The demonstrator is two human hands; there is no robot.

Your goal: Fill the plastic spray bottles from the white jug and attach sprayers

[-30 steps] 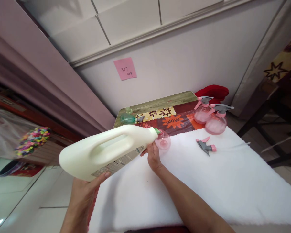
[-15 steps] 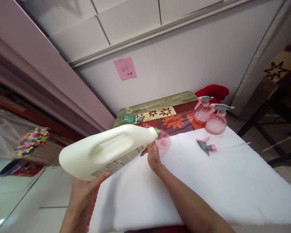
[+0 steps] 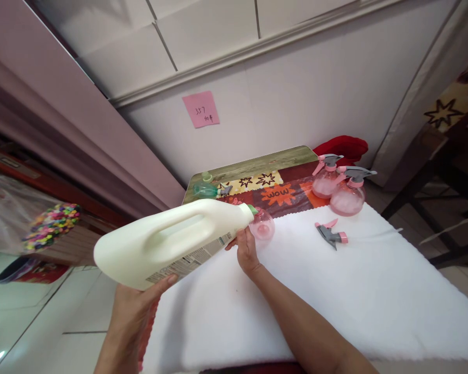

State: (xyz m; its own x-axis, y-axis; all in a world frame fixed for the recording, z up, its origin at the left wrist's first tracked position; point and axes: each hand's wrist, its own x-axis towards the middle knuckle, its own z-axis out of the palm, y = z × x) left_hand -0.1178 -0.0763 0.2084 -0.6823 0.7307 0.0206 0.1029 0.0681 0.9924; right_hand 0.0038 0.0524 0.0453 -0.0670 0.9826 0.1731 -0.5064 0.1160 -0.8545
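Both hands on jug, spout @ btl

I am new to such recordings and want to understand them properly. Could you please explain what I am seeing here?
There is no machine here: these are a person's two bare hands. Every picture comes from one camera worn on the head, looking forward and down.

The left hand supports a large pale jug near its base, tipped almost on its side. The right hand is at the jug's neck; its exact grip is partly hidden. The green spout is at the top of a round pink bottle; whether they touch, I cannot tell.

On the white cover lies a loose spray head. Behind it, two pink spray bottles stand upright. At the back left, a green spray bottle lies on its side.
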